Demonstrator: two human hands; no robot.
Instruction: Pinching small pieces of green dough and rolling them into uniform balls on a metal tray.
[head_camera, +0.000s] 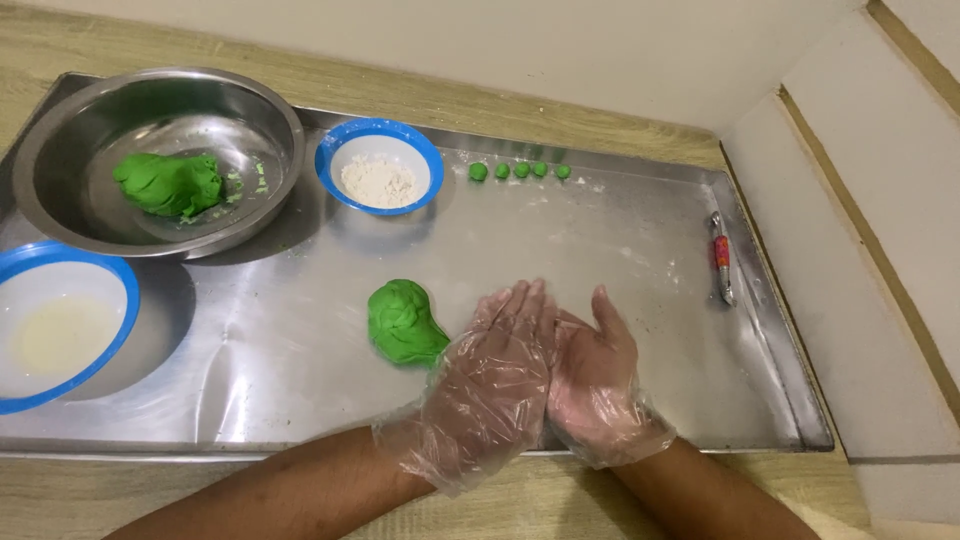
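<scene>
Two gloved hands, left hand (490, 385) over right hand (595, 385), are pressing flat together above the tray's (640, 260) near edge; anything between them is hidden. Dough lump (403, 322) is touching the left glove; rolling gently with even pressure seems best.

I see a bright green lump of dough (403, 322) on the silvery steel tray (300, 330), more green dough (168, 184) in the grey metal basin (60, 150), white flour in a blue-rimmed bowl (379, 166), and a pale wood-grain surface (560, 500). Clear plastic gloves cover my left hand (490, 385) and right hand (592, 380).
</scene>
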